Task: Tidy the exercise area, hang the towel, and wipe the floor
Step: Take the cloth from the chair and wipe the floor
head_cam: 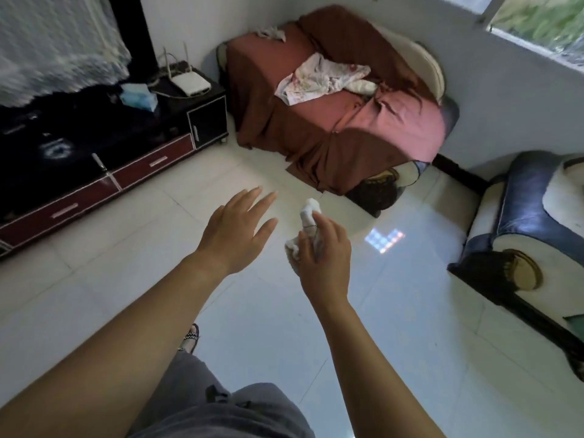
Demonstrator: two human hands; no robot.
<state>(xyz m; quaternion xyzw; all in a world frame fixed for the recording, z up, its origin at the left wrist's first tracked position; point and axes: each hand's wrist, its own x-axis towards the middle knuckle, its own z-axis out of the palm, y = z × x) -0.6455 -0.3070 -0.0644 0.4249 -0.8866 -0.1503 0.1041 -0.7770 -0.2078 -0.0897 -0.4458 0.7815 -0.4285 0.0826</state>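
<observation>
Two hands at frame centre, above the tiled floor (395, 311). Left hand (235, 230): fingers straight and spread, holding nothing. Right hand (327, 260): gripping one white cloth (309, 213). Two armchairs: brown-covered armchair (284, 128) upper centre, bearing one patterned cloth (316, 80); blue armchair (518, 210) at right edge.

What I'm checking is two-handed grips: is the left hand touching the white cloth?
Apart. The head view shows floor between the left hand and the white cloth the right hand grips.
</observation>
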